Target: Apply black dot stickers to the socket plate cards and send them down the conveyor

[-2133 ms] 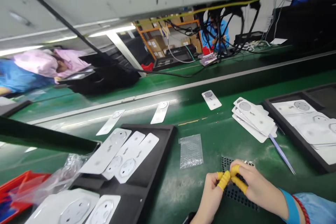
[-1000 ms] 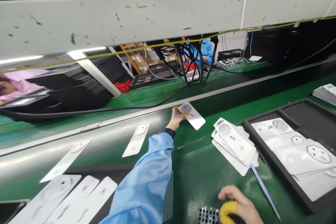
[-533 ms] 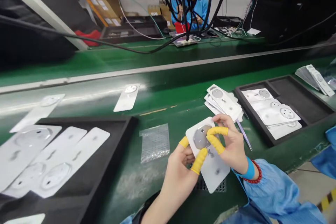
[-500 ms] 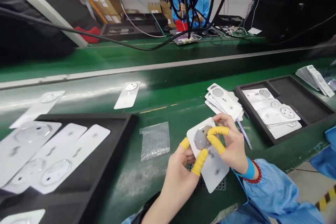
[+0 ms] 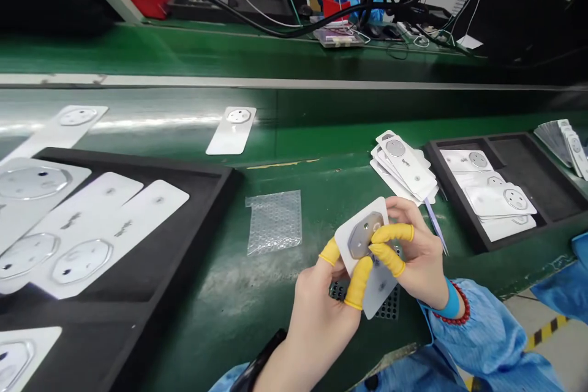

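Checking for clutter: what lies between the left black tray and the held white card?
In the head view: past the black tray, a bubble-wrap pouch on the green bench, then the left hand, its fingers on the white card.

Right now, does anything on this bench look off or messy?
Mostly it looks fine; I see no spill. The card pile beside the right tray is askew, its cards fanned at different angles, with a purple tool poking out from it. The bench also shows a yellowish streak, possibly wear.
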### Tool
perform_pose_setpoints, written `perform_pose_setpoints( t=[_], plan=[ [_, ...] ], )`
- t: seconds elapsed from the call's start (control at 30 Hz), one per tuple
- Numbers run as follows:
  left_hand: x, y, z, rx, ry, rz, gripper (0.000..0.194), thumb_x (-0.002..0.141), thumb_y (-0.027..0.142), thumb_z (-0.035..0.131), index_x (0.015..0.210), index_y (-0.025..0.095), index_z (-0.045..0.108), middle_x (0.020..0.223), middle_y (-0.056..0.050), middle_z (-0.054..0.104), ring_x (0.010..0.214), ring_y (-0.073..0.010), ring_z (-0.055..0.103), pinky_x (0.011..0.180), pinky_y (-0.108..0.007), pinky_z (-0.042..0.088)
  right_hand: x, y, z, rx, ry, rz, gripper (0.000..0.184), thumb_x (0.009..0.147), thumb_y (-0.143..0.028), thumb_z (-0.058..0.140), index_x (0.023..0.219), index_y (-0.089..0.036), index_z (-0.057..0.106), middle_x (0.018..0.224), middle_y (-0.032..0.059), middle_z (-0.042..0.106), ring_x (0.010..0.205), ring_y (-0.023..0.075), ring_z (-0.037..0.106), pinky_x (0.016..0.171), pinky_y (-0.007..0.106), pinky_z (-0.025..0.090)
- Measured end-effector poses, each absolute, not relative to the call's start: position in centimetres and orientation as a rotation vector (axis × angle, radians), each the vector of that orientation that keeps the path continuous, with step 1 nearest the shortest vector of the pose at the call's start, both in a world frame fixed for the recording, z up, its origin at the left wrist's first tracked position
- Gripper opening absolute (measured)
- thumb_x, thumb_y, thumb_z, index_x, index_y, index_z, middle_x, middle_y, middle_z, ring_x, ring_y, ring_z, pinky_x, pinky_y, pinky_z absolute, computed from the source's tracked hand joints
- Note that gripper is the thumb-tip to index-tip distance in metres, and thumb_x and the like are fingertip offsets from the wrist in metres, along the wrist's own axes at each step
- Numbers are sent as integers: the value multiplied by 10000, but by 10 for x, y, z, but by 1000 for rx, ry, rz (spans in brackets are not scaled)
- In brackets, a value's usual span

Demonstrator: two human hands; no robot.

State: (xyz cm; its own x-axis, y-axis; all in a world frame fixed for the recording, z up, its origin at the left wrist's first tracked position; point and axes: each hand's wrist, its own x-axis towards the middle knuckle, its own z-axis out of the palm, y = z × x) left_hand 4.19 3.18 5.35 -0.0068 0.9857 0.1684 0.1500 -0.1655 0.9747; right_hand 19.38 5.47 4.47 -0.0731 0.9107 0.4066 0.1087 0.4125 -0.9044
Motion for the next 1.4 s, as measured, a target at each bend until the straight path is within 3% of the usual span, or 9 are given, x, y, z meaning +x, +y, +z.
perform_pose_setpoints(
  t=[0.23, 0.37, 0.6, 0.73, 0.83, 0.97, 1.07, 1.17, 1.4],
  plan=[
    [38, 27, 48, 1716, 1353, 1336, 119, 722, 107, 630, 702, 224, 619, 557, 34, 703, 436, -144, 658, 449, -192, 519, 196, 51, 45, -1004, -1513, 967, 52, 859, -190, 680, 876, -213, 636, 1257, 91, 481, 868, 157, 630, 752, 325, 559],
    [38, 27, 50, 1875, 1324, 1372, 117, 764, 96, 569, 774, 211, 584, 594, 32, 708, 454, -132, 667, 461, -177, 521, 200, 51, 50, -1004, -1359, 1032, 428, 783, -172, 768, 1067, -305, 476, 1349, 54, 435, 882, 130, 630, 732, 290, 575],
    [41, 31, 44, 1904, 1275, 1261, 93, 798, 103, 598, 794, 196, 604, 553, 36, 704, 432, -133, 664, 422, -169, 482, 198, 53, 48, -995, -1375, 1314, 428, 879, -271, 693, 1162, -305, 374, 847, -27, 663, 792, 129, 696, 762, 274, 575],
    [33, 38, 47, 1545, 1219, 1274, 408, 814, 145, 641, 1206, 220, 557, 667, 44, 754, 519, -152, 707, 504, -210, 559, 206, 55, 42, -1020, -1428, 1187, 548, 877, -408, 675, 1292, -311, 329, 1062, 45, 668, 922, 176, 701, 852, 364, 591],
    [12, 45, 52, 1231, 1261, 1381, 739, 826, 202, 667, 1466, 249, 301, 873, 2, 790, 680, -184, 744, 609, -273, 600, 225, 47, 29, -1201, -1697, 910, 662, 883, -447, 648, 1425, -307, 297, 1352, 122, 545, 1253, 270, 549, 1064, 524, 461],
    [-24, 58, 42, 1170, 1582, 1311, 303, 782, 294, 668, 1059, 176, 697, 1090, -75, 758, 1033, -267, 688, 882, -346, 534, 246, 25, -2, -1560, -2060, 570, 313, 905, -333, 627, 1200, -239, 582, 1545, 142, 343, 1472, 418, 172, 1115, 738, 217],
    [-35, 66, 26, 1237, 1689, 1106, 264, 749, 340, 615, 881, 154, 748, 995, -99, 777, 966, -308, 694, 845, -388, 519, 250, 20, -12, -1533, -2065, 686, 81, 940, -227, 549, 963, -206, 623, 1422, 151, 504, 1388, 387, 387, 1064, 676, 373],
    [-29, 65, 17, 1381, 1593, 924, 296, 725, 403, 610, 732, 143, 751, 734, -88, 770, 691, -282, 699, 612, -338, 511, 251, 33, 2, -1402, -1931, 1055, 72, 921, -246, 580, 982, -211, 596, 1029, 95, 710, 985, 245, 696, 886, 455, 585],
    [4, 46, 12, 1179, 1111, 735, 323, 737, 444, 713, 817, 139, 783, 803, -91, 785, 700, -251, 715, 611, -292, 542, 252, 81, 40, -1238, -1950, 1400, 171, 852, -297, 684, 967, -186, 623, 944, 60, 713, 872, 199, 717, 813, 364, 614]
  ],
)
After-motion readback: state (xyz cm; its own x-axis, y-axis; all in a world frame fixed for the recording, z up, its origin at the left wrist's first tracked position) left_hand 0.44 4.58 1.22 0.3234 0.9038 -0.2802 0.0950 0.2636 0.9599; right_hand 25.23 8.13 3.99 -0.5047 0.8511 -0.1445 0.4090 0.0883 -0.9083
